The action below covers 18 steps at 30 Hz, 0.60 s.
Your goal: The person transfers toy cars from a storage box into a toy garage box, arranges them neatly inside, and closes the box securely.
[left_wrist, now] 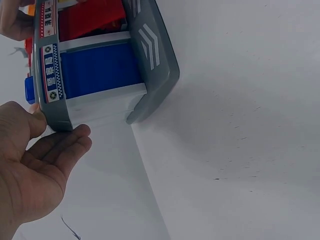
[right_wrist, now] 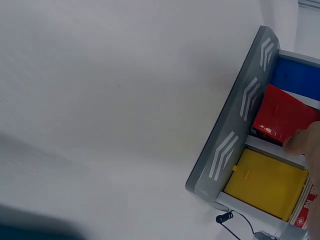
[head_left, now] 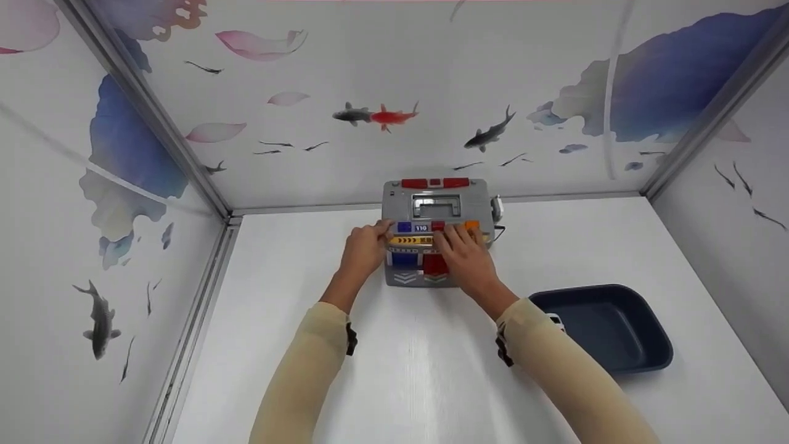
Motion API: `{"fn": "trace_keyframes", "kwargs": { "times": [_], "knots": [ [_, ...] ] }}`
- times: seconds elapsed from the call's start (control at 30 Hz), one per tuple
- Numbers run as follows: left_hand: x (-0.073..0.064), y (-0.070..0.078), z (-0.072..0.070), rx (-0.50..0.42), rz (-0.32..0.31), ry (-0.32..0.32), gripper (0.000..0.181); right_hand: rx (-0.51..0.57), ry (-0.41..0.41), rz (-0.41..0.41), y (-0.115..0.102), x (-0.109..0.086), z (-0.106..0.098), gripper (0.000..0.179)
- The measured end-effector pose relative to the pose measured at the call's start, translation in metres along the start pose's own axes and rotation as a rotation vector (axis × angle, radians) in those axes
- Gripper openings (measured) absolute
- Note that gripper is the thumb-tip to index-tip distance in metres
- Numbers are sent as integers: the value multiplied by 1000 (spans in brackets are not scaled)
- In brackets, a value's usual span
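A grey toy garage (head_left: 404, 213) stands near the back wall, with a blue door (left_wrist: 100, 70), a red door (right_wrist: 282, 115) and a yellow door (right_wrist: 267, 182) along its front. The red door sits askew, tilted out of its frame. My left hand (head_left: 363, 246) pinches the garage's left edge, thumb on the roof side and fingers beneath. Over the front of the roof, my right hand (head_left: 468, 262) lays its fingers near the red button and orange button (head_left: 472, 225). Its thumb (right_wrist: 297, 142) is at the red door's edge. The right palm hides part of the front.
A dark blue basin (head_left: 607, 327) is on the white table (head_left: 413, 370) at the right, partly behind the right forearm. Some white object (head_left: 556, 320) shows at its left rim. Printed panels (head_left: 296, 154) enclose the table. A coiled black cord (right_wrist: 225, 217) hangs beside the garage.
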<state>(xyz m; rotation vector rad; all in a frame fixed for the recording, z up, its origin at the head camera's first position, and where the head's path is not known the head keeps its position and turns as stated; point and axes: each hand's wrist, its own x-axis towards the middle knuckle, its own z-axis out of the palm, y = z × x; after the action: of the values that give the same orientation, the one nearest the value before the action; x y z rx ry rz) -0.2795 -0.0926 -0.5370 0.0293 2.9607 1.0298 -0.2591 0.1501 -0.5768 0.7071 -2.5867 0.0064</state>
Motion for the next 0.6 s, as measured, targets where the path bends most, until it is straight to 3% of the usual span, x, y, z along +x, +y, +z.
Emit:
{"fn": "trace_keyframes", "kwargs": {
  "times": [0.17,0.6],
  "knots": [
    [-1,-1,2,-10,25,6,39,-11,-5,-2,2,1,3,69],
    [0,-4,1,-24,50,16,38,-40,21,1,-1,10,3,58]
  ]
}}
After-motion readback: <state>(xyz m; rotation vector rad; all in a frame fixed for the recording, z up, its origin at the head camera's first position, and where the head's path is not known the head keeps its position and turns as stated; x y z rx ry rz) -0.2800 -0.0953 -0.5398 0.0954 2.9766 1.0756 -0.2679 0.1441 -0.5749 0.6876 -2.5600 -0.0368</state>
